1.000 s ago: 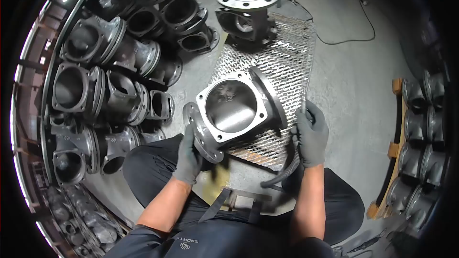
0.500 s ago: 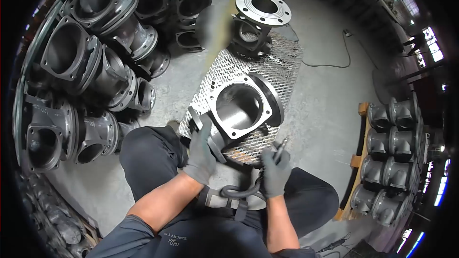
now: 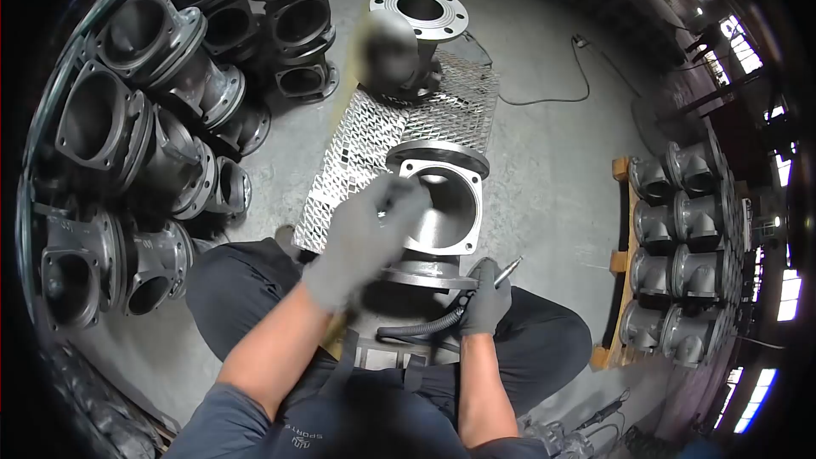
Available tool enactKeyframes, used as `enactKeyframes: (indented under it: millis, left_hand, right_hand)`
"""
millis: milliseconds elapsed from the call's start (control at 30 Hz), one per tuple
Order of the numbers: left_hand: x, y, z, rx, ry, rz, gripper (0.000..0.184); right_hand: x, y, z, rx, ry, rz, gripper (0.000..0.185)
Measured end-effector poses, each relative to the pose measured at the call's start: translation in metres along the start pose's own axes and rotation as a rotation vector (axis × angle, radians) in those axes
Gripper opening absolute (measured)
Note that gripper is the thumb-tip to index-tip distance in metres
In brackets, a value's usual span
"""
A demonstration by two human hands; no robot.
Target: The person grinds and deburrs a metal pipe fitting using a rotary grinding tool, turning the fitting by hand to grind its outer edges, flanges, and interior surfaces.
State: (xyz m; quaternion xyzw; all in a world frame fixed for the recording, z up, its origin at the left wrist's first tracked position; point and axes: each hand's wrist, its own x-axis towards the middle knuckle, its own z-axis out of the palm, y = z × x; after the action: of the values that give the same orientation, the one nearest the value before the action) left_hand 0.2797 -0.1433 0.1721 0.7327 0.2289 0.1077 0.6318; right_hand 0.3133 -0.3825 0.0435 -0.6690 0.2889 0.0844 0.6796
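Observation:
A grey metal valve body (image 3: 478, 212) with a square, bolt-holed flange facing up lies close in front of me on a metal mesh-topped bench. My left hand (image 3: 370, 234), in a grey glove, is over the left side of its opening. Motion smears its fingers, and I cannot tell whether they touch the rim. Right of the casting's near flange, my gloved right hand (image 3: 486, 302) is closed around a slim pencil grinder (image 3: 508, 270). The tool's metal tip points up and right, away from the casting. A dark ribbed hose (image 3: 425, 325) runs left from that hand.
Farther along the mesh bench (image 3: 331, 191) stands another casting with a round pale flange (image 3: 446, 24). Stacked castings (image 3: 89, 110) fill the left side. More castings (image 3: 699, 219) sit on a wooden pallet (image 3: 619, 263) at right. A cable (image 3: 557, 100) lies on the floor.
The valve body has turned, its round flanges now at the far and near sides. My left hand has risen from its lower left flange to over the opening. My right hand still holds the grinder.

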Motion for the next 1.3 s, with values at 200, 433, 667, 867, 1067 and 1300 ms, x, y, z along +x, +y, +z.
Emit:
enactKeyframes:
  millis: [200,433,667,867,1067,1300]
  left_hand:
    - [0.174,-0.065,0.021,0.384,-0.035,0.184,0.068]
    - [0.190,-0.066,0.006,0.520,-0.332,-0.016,0.071]
    - [0.077,-0.114,-0.041,0.447,0.175,-0.010,0.066]
    - [-0.031,-0.151,-0.068,0.452,0.260,-0.044,0.056]
    - [-0.042,-0.172,-0.072,-0.686,0.006,-0.396,0.053]
    - [-0.042,-0.162,-0.067,-0.661,-0.008,-0.381,0.053]
  right_hand:
    - [0.031,-0.015,0.018,-0.042,-0.022,-0.096,0.036]
    - [0.048,-0.023,0.020,-0.153,0.010,-0.115,0.041]
    - [0.039,-0.027,0.032,-0.121,-0.021,-0.150,0.032]
    - [0.023,0.006,0.027,-0.299,-0.226,-0.409,0.035]
    - [0.015,0.016,0.001,-0.554,-0.328,-0.472,0.028]
    - [0.020,0.018,0.000,-0.466,-0.406,-0.469,0.026]
